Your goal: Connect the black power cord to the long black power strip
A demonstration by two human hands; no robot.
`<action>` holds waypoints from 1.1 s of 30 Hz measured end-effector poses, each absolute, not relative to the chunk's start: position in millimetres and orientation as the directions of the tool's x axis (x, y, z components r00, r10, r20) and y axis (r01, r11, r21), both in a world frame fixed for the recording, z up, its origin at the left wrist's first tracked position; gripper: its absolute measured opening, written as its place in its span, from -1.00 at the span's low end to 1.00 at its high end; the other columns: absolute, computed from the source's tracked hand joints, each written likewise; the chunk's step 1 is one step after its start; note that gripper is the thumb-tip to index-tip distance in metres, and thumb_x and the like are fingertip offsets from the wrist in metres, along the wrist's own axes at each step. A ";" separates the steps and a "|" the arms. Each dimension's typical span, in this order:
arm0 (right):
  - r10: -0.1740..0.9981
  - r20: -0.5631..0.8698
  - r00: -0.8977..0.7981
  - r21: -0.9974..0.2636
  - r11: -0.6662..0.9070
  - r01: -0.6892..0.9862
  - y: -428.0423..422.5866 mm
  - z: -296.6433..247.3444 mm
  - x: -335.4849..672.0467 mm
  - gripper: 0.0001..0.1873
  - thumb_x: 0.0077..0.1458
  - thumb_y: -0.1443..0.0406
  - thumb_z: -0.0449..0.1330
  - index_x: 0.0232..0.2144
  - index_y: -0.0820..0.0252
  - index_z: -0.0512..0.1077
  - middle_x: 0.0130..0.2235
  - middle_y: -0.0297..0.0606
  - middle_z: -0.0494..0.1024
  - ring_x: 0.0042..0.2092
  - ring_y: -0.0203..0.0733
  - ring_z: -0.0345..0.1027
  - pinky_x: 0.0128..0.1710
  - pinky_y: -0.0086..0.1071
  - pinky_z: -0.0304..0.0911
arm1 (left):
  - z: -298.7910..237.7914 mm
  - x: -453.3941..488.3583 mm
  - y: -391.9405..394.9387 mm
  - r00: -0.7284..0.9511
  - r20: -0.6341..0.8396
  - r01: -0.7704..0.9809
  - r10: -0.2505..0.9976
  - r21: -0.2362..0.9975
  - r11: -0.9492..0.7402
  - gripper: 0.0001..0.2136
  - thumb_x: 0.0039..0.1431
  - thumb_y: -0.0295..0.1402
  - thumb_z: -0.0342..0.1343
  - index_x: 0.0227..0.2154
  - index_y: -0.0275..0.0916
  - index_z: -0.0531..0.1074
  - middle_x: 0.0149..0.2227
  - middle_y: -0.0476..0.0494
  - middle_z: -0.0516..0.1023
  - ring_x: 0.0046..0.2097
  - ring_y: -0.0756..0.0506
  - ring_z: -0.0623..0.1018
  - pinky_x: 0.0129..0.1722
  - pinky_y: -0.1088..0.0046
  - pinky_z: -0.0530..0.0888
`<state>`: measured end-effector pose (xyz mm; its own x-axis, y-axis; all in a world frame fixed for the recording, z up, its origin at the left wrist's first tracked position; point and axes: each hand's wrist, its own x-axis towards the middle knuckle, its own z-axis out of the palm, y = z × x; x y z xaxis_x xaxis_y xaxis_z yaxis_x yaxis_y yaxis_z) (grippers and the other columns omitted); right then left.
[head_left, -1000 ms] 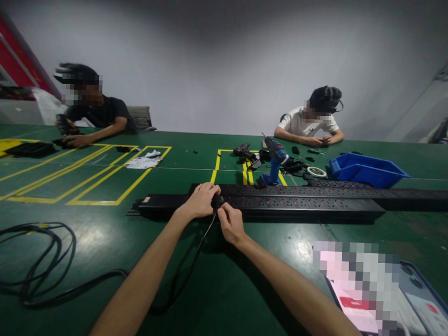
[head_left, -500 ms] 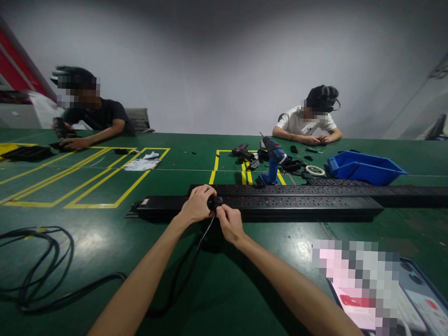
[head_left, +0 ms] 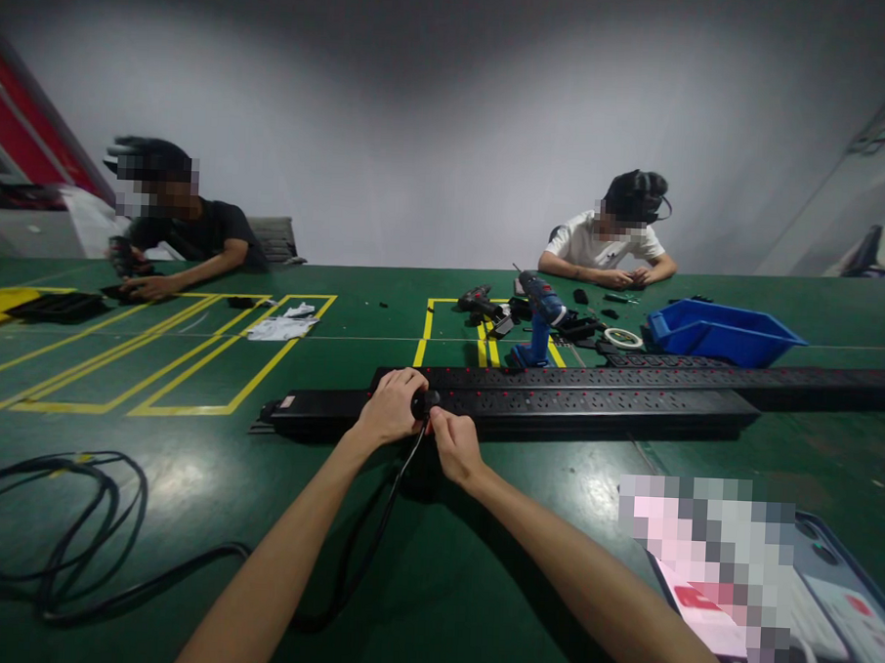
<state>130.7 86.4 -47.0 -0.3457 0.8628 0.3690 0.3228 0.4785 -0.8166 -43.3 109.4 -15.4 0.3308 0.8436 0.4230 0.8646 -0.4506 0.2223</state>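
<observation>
Both of my hands meet over the near long black power strip (head_left: 601, 405), which lies across the table with rows of sockets on top. My left hand (head_left: 393, 406) is closed around a dark, rounded plug-like piece (head_left: 429, 399) at the strip's front edge. Close beside it, my right hand (head_left: 456, 445) pinches thumb and fingers together at that piece's lower side. What sits between those fingertips is too small to make out; a speck of red shows there. From beneath the hands a black cable (head_left: 384, 520) runs down and left to loose coils (head_left: 105, 493).
Behind lies a second power strip (head_left: 799, 386). A blue cordless drill (head_left: 538, 321), a white ring (head_left: 622, 337) and a blue bin (head_left: 725, 334) stand beyond. Papers (head_left: 285, 325) lie left; a phone (head_left: 843, 574) is near right. Two people sit opposite.
My hands stay in almost the same place. The right fingertips have shifted slightly at the dark piece, and a speck of red now shows there. The view has tilted very slightly.
</observation>
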 end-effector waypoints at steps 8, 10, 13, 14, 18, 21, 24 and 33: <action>0.856 0.385 -0.346 -0.793 0.498 0.349 86.9 -47.4 130.9 -0.41 0.35 0.04 -0.20 -0.51 0.18 0.41 -0.56 -0.35 0.32 -0.47 -0.29 0.24 -0.40 -0.47 0.04 | -15.2 -44.1 108.9 0.348 0.446 0.850 0.825 0.220 -0.478 -0.67 -0.13 -0.30 0.23 -0.24 -0.16 0.36 -0.14 -0.15 0.46 -0.06 -0.24 0.44 0.07 0.14 0.35; 0.859 0.381 -0.342 -0.798 0.493 0.348 86.8 -46.7 131.1 -0.40 0.34 0.03 -0.20 -0.52 0.18 0.41 -0.57 -0.35 0.33 -0.46 -0.28 0.25 -0.39 -0.48 0.05 | -14.2 -43.2 107.6 0.343 0.454 0.849 0.822 0.224 -0.478 -0.68 -0.14 -0.29 0.23 -0.26 -0.16 0.36 -0.15 -0.16 0.47 -0.07 -0.24 0.46 0.03 0.14 0.38; 0.867 0.371 -0.332 -0.815 0.475 0.331 86.8 -45.7 131.3 -0.39 0.34 0.01 -0.20 -0.52 0.19 0.42 -0.56 -0.34 0.35 -0.46 -0.28 0.27 -0.39 -0.48 0.07 | -13.5 -41.7 105.3 0.326 0.481 0.848 0.814 0.232 -0.476 -0.69 -0.14 -0.27 0.23 -0.27 -0.15 0.37 -0.14 -0.18 0.49 -0.02 -0.27 0.45 0.05 0.13 0.40; 0.871 0.367 -0.327 -0.823 0.467 0.323 86.9 -45.5 131.3 -0.38 0.34 0.01 -0.20 -0.51 0.19 0.43 -0.55 -0.33 0.37 -0.46 -0.28 0.27 -0.40 -0.48 0.07 | -13.6 -41.4 104.6 0.322 0.491 0.847 0.810 0.234 -0.478 -0.68 -0.14 -0.27 0.24 -0.27 -0.15 0.37 -0.13 -0.18 0.50 0.02 -0.28 0.44 0.08 0.13 0.39; 0.881 0.351 -0.318 -0.842 0.446 0.304 87.2 -45.2 131.4 -0.39 0.33 0.00 -0.18 -0.51 0.20 0.44 -0.54 -0.33 0.38 -0.46 -0.29 0.27 -0.40 -0.48 0.06 | -15.8 -41.7 103.9 0.320 0.512 0.838 0.797 0.239 -0.490 -0.67 -0.15 -0.26 0.25 -0.25 -0.14 0.38 -0.11 -0.17 0.52 0.12 -0.29 0.39 0.16 0.12 0.35; 0.881 0.345 -0.324 -0.846 0.441 0.299 87.3 -45.5 131.6 -0.40 0.33 0.00 -0.17 -0.50 0.20 0.44 -0.56 -0.34 0.34 -0.47 -0.29 0.25 -0.41 -0.48 0.05 | -18.0 -42.9 104.5 0.314 0.507 0.841 0.803 0.244 -0.483 -0.66 -0.15 -0.27 0.24 -0.23 -0.15 0.41 -0.07 -0.17 0.52 0.17 -0.29 0.36 0.14 0.13 0.39; 0.888 0.327 -0.323 -0.857 0.423 0.294 86.8 -45.1 131.7 -0.40 0.32 -0.01 -0.17 -0.50 0.19 0.44 -0.56 -0.33 0.33 -0.47 -0.28 0.24 -0.42 -0.47 0.04 | -19.6 -43.9 104.7 0.295 0.488 0.852 0.821 0.254 -0.457 -0.66 -0.14 -0.27 0.24 -0.22 -0.16 0.44 -0.03 -0.18 0.52 0.19 -0.31 0.33 0.09 0.11 0.43; 0.907 0.276 -0.317 -0.897 0.362 0.255 85.6 -41.1 132.3 -0.40 0.30 -0.03 -0.16 -0.52 0.19 0.43 -0.56 -0.31 0.34 -0.47 -0.28 0.22 -0.45 -0.46 0.03 | -21.3 -44.8 105.2 0.268 0.494 0.860 0.827 0.264 -0.436 -0.66 -0.18 -0.27 0.27 -0.25 -0.16 0.46 -0.02 -0.18 0.52 0.20 -0.30 0.32 0.09 0.11 0.44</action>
